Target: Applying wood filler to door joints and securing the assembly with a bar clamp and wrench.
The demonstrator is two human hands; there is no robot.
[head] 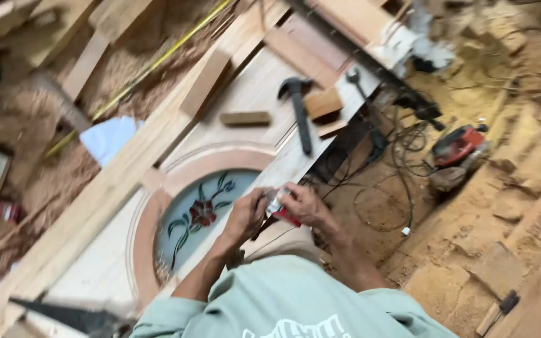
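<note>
My left hand [245,216] and my right hand [305,205] meet in front of my chest, both closed on a small tube [281,209] with a clear top and a red lower end. Which part each hand grips is blurred. Below the hands lies a pale wooden door [95,250] with an arched frame around a glass pane [198,216] painted with a red flower and green leaves. My green shirt fills the bottom of the view.
On the door lie a black hammer [298,109], a wrench [355,80], small wood blocks [324,103] and a strip [245,117]. A yellow tape [151,62] crosses sawdust at the left. A red power tool [455,153] and tangled cables [396,163] lie on the right.
</note>
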